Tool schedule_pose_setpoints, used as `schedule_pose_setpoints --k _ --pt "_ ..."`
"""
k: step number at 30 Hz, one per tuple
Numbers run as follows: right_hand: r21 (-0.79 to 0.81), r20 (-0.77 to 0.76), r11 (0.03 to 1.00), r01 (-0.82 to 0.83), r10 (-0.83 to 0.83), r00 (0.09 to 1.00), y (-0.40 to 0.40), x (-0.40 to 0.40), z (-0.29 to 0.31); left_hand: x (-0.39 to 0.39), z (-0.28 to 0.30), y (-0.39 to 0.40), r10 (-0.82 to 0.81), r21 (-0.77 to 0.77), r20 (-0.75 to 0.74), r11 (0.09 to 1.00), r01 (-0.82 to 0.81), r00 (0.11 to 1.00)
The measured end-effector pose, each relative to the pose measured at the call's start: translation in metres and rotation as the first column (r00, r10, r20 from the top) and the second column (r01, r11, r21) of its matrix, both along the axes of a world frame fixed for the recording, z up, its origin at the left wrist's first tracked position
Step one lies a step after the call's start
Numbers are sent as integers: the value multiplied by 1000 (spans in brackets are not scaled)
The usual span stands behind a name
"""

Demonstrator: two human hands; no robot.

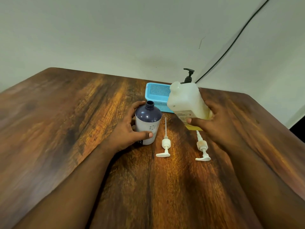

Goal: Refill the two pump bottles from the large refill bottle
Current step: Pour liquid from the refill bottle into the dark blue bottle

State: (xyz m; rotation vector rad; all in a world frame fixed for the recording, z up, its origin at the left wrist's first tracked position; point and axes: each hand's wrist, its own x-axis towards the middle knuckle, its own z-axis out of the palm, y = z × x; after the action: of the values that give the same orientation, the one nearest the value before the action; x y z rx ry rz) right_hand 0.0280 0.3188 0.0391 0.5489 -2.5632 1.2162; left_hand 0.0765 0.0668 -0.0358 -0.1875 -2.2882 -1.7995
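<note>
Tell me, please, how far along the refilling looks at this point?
Done: two white pump heads lie unscrewed on the table, and the dark-shouldered bottle stands open. In hand: left hand steadies it; right hand tilts the refill bottle toward it, nothing flowing yet. Left: both fills; the black-pump bottle waits behind.

no text reads clearly: the navy pump bottle (147,123) shows only partial white letters low down, and the refill bottle (188,104) label is blurred.

Dark pump bottle (188,76) body hidden behind refill bottle (186,101).
</note>
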Motion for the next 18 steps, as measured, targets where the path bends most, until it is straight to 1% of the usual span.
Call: schedule_pose_setpoints --k 3,6,10,13,18 --pt "231 -104 973 -11 36 994 3 -6 11 0 1 0 6 -7 -12 1000 -6 1000" --pt "363 -157 931 -40 103 982 5 -15 16 -1 0 -1 2 -9 -18 1000 -2 1000" --pt "433 -185 900 -55 148 972 1 -20 19 0 1 -1 -10 -3 -10 1000 10 1000" --pt "487 -230 873 -35 167 959 -2 -19 20 1 1 0 -14 6 -6 1000 14 1000" --pt "484 -260 874 -54 202 944 -7 -18 24 -2 -1 -1 -12 -6 2 1000 12 1000"
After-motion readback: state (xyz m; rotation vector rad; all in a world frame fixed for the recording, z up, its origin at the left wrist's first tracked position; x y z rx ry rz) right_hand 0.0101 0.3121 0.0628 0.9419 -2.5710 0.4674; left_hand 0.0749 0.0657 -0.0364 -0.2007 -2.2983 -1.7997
